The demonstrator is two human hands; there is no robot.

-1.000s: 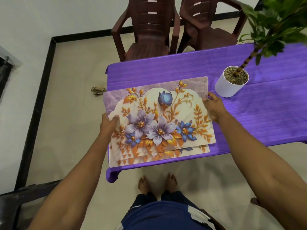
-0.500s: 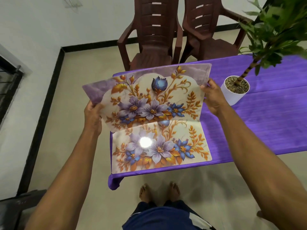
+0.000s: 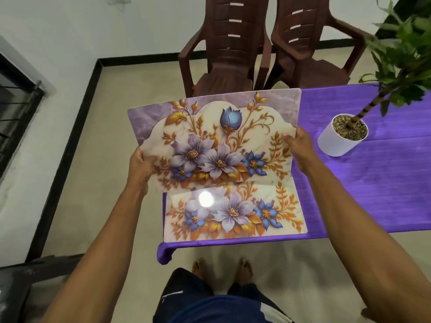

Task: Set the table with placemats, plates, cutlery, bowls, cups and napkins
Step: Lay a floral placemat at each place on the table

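I hold a floral placemat (image 3: 214, 138) lifted and tilted above the table, its far edge raised. My left hand (image 3: 140, 164) grips its left edge, and my right hand (image 3: 297, 148) grips its right edge. A second placemat (image 3: 235, 215) of the same flower print lies flat on the purple tablecloth (image 3: 373, 187) at the table's near left corner, with a bright light glare on it. The lifted mat hides the far part of the flat one.
A white pot with a green plant (image 3: 341, 136) stands on the table right of my right hand. Two dark brown plastic chairs (image 3: 224, 54) stand beyond the table's far side. My bare feet (image 3: 221, 269) are on the tiled floor below the table edge.
The top placemat has come up off the stack and now hangs tilted in both hands, exposing the placemat beneath it on the table.
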